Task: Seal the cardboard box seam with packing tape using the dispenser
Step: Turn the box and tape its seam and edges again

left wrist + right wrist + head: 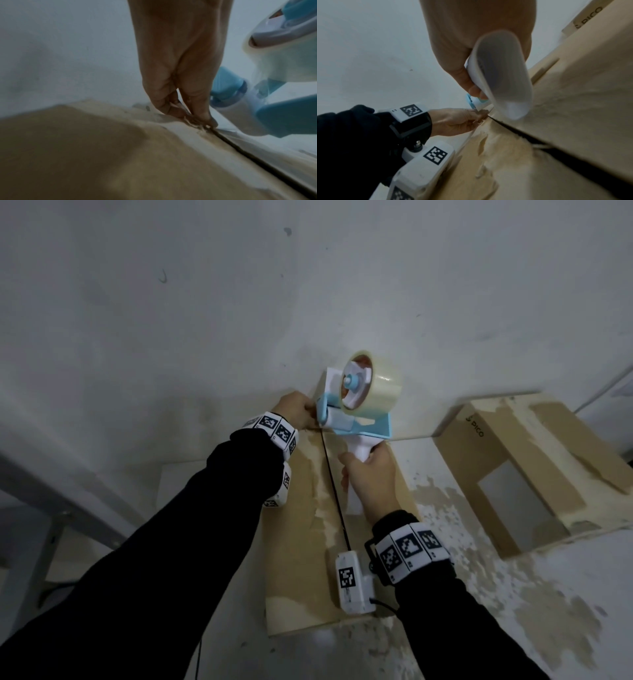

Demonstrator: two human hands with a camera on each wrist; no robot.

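Note:
A brown cardboard box (298,549) lies flat in front of me, and its dark seam (334,491) runs away from me. At the seam's far end stands a white and blue tape dispenser (356,422) carrying a clear tape roll (380,392). My right hand (371,477) grips its white handle (503,75). My left hand (294,410) is at the box's far edge, just left of the dispenser's roller. There its thumb and fingertips (193,119) pinch the clear tape's end against the cardboard where the seam (257,155) starts.
A second cardboard box (534,460), printed PICO, lies to the right on the white, patchy tabletop (513,594). A pale wall rises right behind both boxes. A grey metal frame (51,491) stands at the lower left.

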